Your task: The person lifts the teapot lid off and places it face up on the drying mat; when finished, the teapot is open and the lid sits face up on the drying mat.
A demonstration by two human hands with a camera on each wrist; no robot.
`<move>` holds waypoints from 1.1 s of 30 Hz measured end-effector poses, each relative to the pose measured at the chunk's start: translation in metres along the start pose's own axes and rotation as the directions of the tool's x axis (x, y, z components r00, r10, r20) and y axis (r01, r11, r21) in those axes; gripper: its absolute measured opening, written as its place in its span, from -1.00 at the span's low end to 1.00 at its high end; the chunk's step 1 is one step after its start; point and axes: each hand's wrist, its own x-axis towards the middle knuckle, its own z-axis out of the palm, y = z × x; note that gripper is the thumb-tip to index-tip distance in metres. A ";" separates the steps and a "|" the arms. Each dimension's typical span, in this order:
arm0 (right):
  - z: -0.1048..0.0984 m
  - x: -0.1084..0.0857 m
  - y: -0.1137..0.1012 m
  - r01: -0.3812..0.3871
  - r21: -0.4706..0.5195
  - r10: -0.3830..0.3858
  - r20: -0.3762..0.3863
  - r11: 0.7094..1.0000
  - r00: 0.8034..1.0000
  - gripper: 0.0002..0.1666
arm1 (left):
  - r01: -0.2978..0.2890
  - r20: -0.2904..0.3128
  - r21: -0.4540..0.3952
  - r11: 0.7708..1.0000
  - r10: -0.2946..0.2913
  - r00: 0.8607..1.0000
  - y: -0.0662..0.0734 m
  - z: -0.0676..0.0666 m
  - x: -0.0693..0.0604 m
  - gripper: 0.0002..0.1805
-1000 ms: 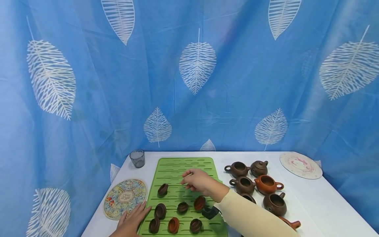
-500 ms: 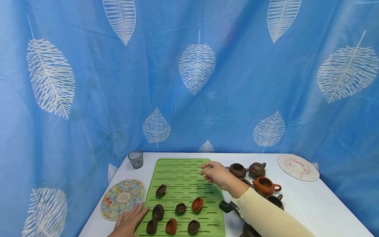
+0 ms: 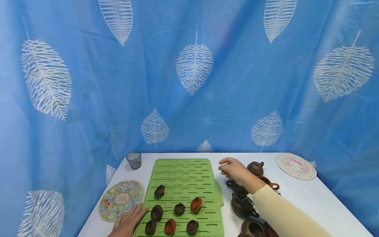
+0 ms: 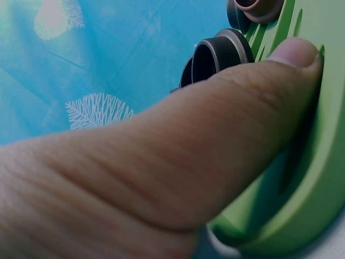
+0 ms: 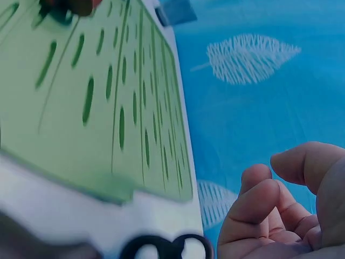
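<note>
My left hand (image 3: 129,221) rests on the left edge of a green ribbed mat (image 3: 183,174), fingers extended. In the left wrist view its thumb (image 4: 259,89) lies along the mat's rim. Several loose teapot lids, dark brown ones (image 3: 159,191) and reddish ones (image 3: 196,204), lie on the mat. My right hand (image 3: 237,172) hovers just right of the mat near the teapots. Its fingers are loosely bent and hold nothing, as the right wrist view also shows. Under the right forearm stand brown teapots without lids (image 3: 241,207), partly hidden. One dark teapot (image 3: 256,168) behind wears its lid.
A grey glass (image 3: 134,160) stands at the back left. A round floral board (image 3: 121,200) lies left of the mat, and a round pale board (image 3: 296,166) at the back right. A blue leaf-patterned curtain (image 3: 165,65) hangs behind the white table (image 3: 314,200).
My right hand has moved right, from above the mat to the teapots, still holding nothing. The left hand stays at the mat's edge. The lids have not moved on the mat.
</note>
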 end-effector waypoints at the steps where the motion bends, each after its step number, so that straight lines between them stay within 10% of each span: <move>1: -0.005 0.001 0.001 -0.004 0.003 0.004 -0.007 1.000 1.000 -0.63 | 0.001 -0.002 0.003 1.000 -0.001 1.000 0.001 -0.001 -0.001 0.18; 20: -0.112 -0.001 0.029 -0.039 -0.068 0.028 -0.146 0.997 0.989 -0.49 | 0.013 -0.027 0.012 1.000 -0.012 1.000 0.004 0.001 -0.005 0.17; 33: -0.133 -0.004 0.040 -0.103 -0.054 0.094 -0.142 0.993 0.985 -0.51 | 0.026 -0.025 0.012 1.000 -0.025 0.999 0.003 0.001 -0.004 0.17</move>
